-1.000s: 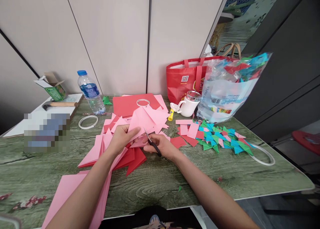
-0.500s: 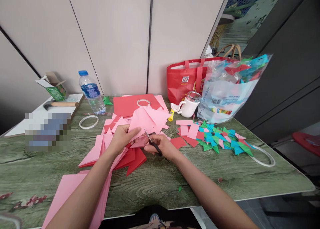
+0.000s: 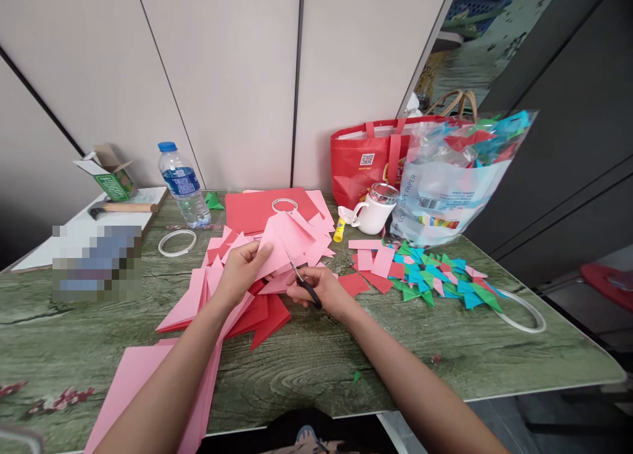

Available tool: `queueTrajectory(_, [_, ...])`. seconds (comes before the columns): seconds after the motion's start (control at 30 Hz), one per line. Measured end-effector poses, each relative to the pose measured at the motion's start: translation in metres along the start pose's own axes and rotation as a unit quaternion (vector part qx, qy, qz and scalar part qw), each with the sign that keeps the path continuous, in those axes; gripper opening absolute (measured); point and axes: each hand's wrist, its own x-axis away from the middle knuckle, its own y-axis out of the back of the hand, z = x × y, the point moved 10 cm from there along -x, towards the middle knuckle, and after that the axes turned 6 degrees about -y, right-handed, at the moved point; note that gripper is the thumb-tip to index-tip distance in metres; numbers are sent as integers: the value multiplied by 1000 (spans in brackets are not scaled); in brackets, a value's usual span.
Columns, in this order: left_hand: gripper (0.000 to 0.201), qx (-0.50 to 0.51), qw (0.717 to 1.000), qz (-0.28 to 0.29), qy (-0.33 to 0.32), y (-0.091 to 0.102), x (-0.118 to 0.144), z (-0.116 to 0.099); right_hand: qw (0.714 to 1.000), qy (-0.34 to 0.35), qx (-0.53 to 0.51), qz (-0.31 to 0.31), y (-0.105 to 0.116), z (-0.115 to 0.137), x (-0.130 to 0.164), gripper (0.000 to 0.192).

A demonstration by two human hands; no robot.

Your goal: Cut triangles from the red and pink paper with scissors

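Note:
My left hand [image 3: 243,269] pinches a creased sheet of pink paper [image 3: 291,235] between thumb and fingers, holding it up over the pile. In my right hand [image 3: 321,288] is a pair of scissors [image 3: 307,288] with black handles. Their blades point up and away, against the lower edge of the pink paper. Under both hands lie folded red papers [image 3: 254,314] and pink pieces [image 3: 190,299], loosely overlapping. A stack of pink sheets [image 3: 133,381] lies partly beneath my left forearm.
Right of my hands lie cut scraps [image 3: 428,274] in green, blue, pink and red. Behind stand a white mug [image 3: 373,215], a glue stick [image 3: 339,229], a red bag [image 3: 351,170] and a plastic bag [image 3: 430,203]. At left are a water bottle [image 3: 184,187], tape roll [image 3: 177,243] and hammer [image 3: 123,207].
The pink paper has shifted slightly, and its upper part has tilted toward the right. My left hand has slid a little up and left along it. The scissors stay at its lower edge.

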Motion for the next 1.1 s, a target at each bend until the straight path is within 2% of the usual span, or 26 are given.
queueTrajectory(0.17, [30, 32, 999, 27, 21, -7, 1, 6, 1000, -14, -1, -3, 0, 0, 1, 42])
queueTrajectory(0.37, [35, 30, 999, 14, 14, -6, 0, 11, 998, 2, -48, 30, -4, 0, 0, 45])
queueTrajectory(0.5, [36, 18, 1000, 20, 8, -6, 0, 10, 998, 10, -44, 38, -4, -1, 0, 42])
queueTrajectory(0.8, [34, -3, 1000, 29, 6, -5, 0, 11, 1000, -15, -7, 3, -2, 3, 3, 41])
queueTrajectory(1.1, [31, 28, 998, 38, 33, -10, 2, 8, 1000, -5, -21, 10, -3, -6, -1, 37])
